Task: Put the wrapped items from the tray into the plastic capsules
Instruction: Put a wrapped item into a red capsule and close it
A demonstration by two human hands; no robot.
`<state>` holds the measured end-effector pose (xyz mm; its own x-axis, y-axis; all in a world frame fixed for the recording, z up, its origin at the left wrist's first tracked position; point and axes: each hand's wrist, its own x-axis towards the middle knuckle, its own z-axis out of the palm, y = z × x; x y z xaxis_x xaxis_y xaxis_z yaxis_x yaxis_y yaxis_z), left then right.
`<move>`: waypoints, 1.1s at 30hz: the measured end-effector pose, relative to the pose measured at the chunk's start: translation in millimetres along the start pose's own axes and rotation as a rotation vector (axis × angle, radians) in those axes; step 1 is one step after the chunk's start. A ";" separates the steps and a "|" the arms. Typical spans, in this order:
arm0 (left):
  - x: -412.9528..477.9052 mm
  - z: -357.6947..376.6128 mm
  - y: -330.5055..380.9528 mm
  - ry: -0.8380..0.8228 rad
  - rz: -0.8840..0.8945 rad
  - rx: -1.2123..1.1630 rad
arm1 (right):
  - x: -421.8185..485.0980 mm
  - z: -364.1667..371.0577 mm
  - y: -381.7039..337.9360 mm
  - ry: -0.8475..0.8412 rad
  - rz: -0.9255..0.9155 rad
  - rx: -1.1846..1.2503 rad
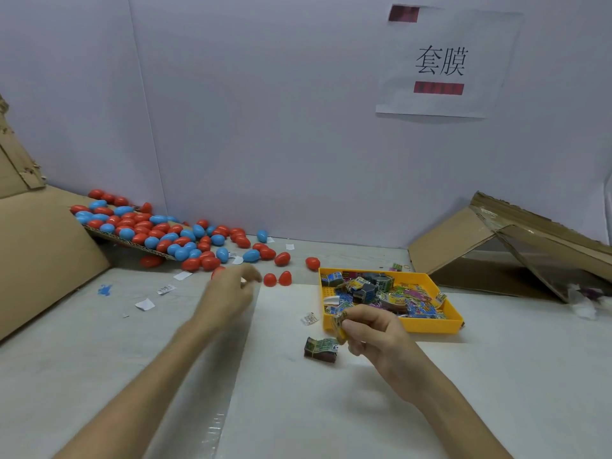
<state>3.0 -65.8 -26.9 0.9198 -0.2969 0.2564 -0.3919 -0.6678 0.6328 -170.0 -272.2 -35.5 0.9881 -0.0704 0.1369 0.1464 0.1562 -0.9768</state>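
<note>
A yellow tray [427, 326] right of centre holds several colourful wrapped items [394, 294]. My right hand [377, 336] pinches one wrapped item [340, 324] just in front of the tray's near left corner. Another wrapped item [321, 349] lies on the table below it. Red and blue plastic capsules [159, 231] are heaped at the far left. An open red capsule [277, 279] lies as two halves in the middle. My left hand [231, 289] hovers just left of those halves, fingers loosely curled and blurred, holding nothing I can see.
A cardboard sheet [39, 253] leans at the left under the capsule heap. An open cardboard box [516, 256] lies at the far right. Paper scraps [144, 304] are scattered on the white table. A paper sign [443, 61] hangs on the back wall.
</note>
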 end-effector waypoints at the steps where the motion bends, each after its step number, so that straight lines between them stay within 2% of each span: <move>1: 13.3 -7.8 -12.6 0.001 0.069 0.311 | 0.0 0.5 0.3 0.002 -0.002 0.002; 3: 35.7 -22.3 -33.9 -0.057 0.146 0.747 | 0.2 0.4 0.6 0.012 0.003 0.011; 4: 44.4 -28.5 -41.8 -0.106 0.144 0.826 | 0.4 -0.3 0.6 0.022 0.008 0.009; 7: 61.6 -34.9 -59.3 -0.215 0.033 0.713 | 2.4 -2.5 2.8 0.052 0.030 0.008; 11: 67.0 -16.7 -67.4 -0.126 0.036 0.568 | 4.9 -2.9 4.8 0.096 0.058 0.051; 16: 38.6 -0.2 -46.3 -0.051 0.066 0.281 | 4.5 -1.0 3.5 0.070 0.066 0.057; 18: 17.5 2.1 -20.2 -0.050 0.071 -0.105 | 4.0 -1.6 2.9 0.052 0.063 0.060; 20: -10.6 0.7 12.1 -0.120 0.121 -0.515 | 3.4 -2.2 1.0 0.056 0.053 0.067; 24: -60.1 6.7 53.5 -0.236 0.134 -0.974 | 2.2 -4.7 -3.7 0.067 0.010 0.078; 27: -73.7 19.0 61.7 -0.290 0.033 -1.120 | 0.6 -4.4 -5.3 0.073 0.005 0.076; 33: -82.8 28.6 61.2 -0.253 -0.094 -1.157 | 2.6 -6.4 -4.5 0.175 -0.004 0.084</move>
<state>-97.6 -101.7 -30.3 0.8638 -0.4928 0.1046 0.0440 0.2806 0.9588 -168.4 -279.3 -31.8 0.9653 -0.2402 0.1025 0.1607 0.2368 -0.9582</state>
